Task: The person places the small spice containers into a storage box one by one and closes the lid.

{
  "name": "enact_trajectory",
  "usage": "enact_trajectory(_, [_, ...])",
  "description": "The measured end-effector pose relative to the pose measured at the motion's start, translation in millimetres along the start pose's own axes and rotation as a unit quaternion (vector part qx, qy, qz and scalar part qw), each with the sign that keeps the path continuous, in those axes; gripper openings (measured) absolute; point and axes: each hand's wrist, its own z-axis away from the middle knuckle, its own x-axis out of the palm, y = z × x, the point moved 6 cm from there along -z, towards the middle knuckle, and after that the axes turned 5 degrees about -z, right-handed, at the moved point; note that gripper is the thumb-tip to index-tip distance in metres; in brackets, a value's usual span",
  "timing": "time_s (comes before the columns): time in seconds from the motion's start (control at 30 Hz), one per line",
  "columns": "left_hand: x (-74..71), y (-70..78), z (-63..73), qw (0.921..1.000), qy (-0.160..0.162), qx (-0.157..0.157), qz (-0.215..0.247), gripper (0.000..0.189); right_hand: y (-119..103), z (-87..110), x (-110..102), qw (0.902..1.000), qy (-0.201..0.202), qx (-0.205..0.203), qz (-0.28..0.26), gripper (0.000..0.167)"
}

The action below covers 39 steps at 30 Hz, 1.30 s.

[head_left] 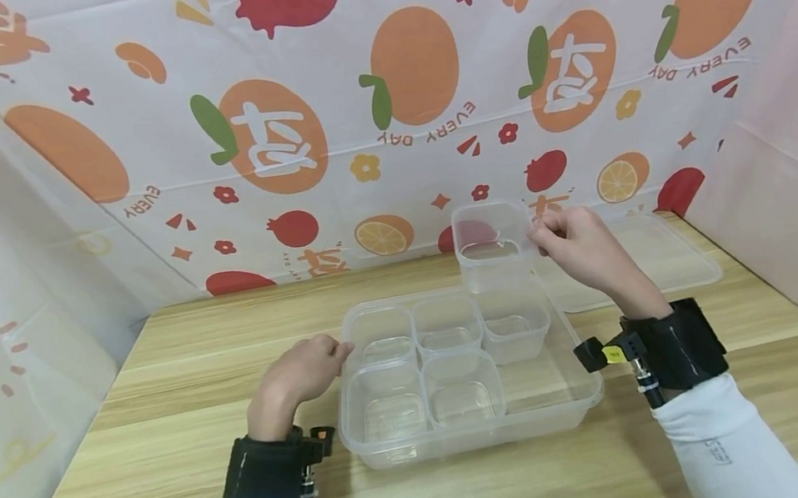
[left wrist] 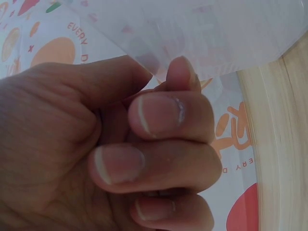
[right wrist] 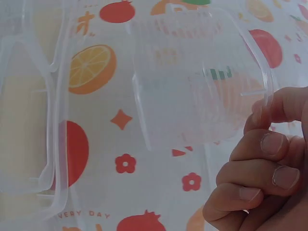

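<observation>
My right hand (head_left: pixel 581 250) pinches the rim of a small clear plastic container (head_left: pixel 495 266), raised above the back right of a large clear container (head_left: pixel 551 424). In the right wrist view the small container (right wrist: pixel 192 86) hangs from thumb and index finger, the other fingers curled below. My left hand (head_left: pixel 303 371) pinches the left rim of the large container; its plastic wall (left wrist: pixel 192 33) slants above the curled fingers in the left wrist view. Several small containers (head_left: pixel 393 405) stand side by side inside the large one. The front right of it shows bare floor.
A flat translucent lid (head_left: pixel 673 259) lies on the wooden table (head_left: pixel 186 412) at the back right, partly behind my right hand. A fruit-print cloth (head_left: pixel 344 63) hangs along the back edge, with pale cloths at both sides.
</observation>
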Motion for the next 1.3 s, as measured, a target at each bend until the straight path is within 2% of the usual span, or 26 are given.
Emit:
enact_trajectory(0.2, [-1.1, 0.8, 1.4, 1.0000, 0.001, 0.002, 0.002, 0.032, -2, 13.8, -4, 0.9999, -0.002, 0.013, -0.008, 0.040])
enact_trajectory(0.57, [-0.4, 0.8, 1.3, 1.0000, 0.001, 0.006, 0.001, 0.032, -6, 35.3, -8, 0.9999, -0.013, 0.001, -0.010, 0.041])
enact_trajectory(0.83, [-1.1, 1.1, 1.0, 1.0000, -0.001, 0.003, -0.002, 0.032, 2, 49.9, -7, 0.9989, -0.046, 0.006, -0.007, 0.038])
enact_trajectory(1.03, [-0.7, 0.3, 0.6, 1.0000, 0.001, 0.006, -0.004, 0.032, 9, 55.6, -5, 0.9978, -0.060, 0.026, -0.002, 0.038])
enact_trajectory(1.3, [-0.8, 1.2, 0.6, 1.0000, 0.000, 0.007, -0.006, 0.033, 11, 59.0, -7, 0.9964, -0.082, 0.015, -0.017, 0.035])
